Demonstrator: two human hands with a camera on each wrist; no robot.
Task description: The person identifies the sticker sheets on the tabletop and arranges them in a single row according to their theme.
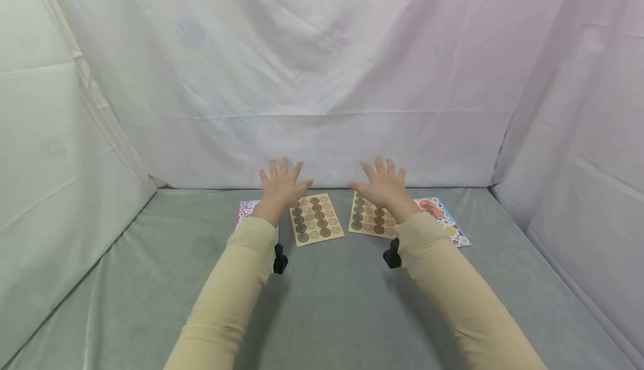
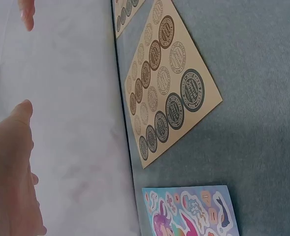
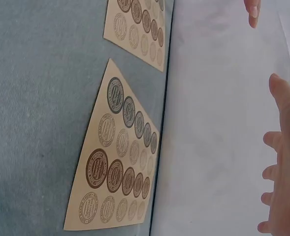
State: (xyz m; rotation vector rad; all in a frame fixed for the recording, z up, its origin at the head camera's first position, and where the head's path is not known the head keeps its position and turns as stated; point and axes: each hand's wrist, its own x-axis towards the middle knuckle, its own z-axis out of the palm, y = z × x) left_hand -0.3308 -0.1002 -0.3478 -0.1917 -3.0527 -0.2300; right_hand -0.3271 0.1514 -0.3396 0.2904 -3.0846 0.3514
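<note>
My left hand (image 1: 280, 188) hovers with spread fingers over the far part of the table, holding nothing. Beneath its wrist lies a colourful sticker sheet (image 2: 191, 211) with mermaid pictures, partly hidden by the arm in the head view. Just right of it is a tan sheet of round stickers (image 1: 317, 219), printed in rows of dark, brown and pale circles. My right hand (image 1: 384, 185) is also spread and bare, above a second tan sticker sheet (image 3: 112, 167). By the right wrist lies another colourful sticker sheet (image 1: 445, 219), its left part covered by the sleeve.
A grey cloth (image 1: 332, 308) covers the table. White curtains (image 1: 322, 79) hang behind it and along both sides. A small black device (image 1: 280, 258) is worn under the left wrist, and a similar black device (image 1: 392, 254) under the right.
</note>
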